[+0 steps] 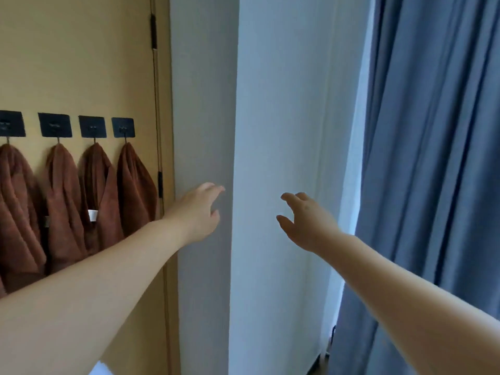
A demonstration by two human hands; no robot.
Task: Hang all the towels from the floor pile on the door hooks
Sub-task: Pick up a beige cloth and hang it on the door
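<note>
**Left.** A tan door (81, 63) carries a row of four black hook plates, and one brown towel hangs in folds from each. The first hook plate (12, 123), cut by the picture's edge, holds the first towel (16, 212). The second hook plate (55, 125) holds the second towel (63, 201). The third hook plate (92, 126) holds the third towel (104, 185), which shows a white label (92, 215). The fourth hook plate (123, 127) holds the fourth towel (135, 185), nearest the door's hinged edge. Neighbouring towels touch at their sides. An upper hinge (153, 31) and a lower hinge (160, 184) sit on that edge.

**Centre.** A white wall (270, 104) forms a vertical corner. The left hand (198, 212) is extended in front of it, just right of the door frame, with its fingers apart, loosely bent and holding nothing. The right hand (305, 223) is extended beside it, well apart from it, with thumb and fingers spread and empty. Whether either hand's fingertips touch the wall cannot be told.

**Right.** A blue curtain (433, 158) hangs in vertical folds, with a pale sheer strip (354, 158) along its left edge.
</note>
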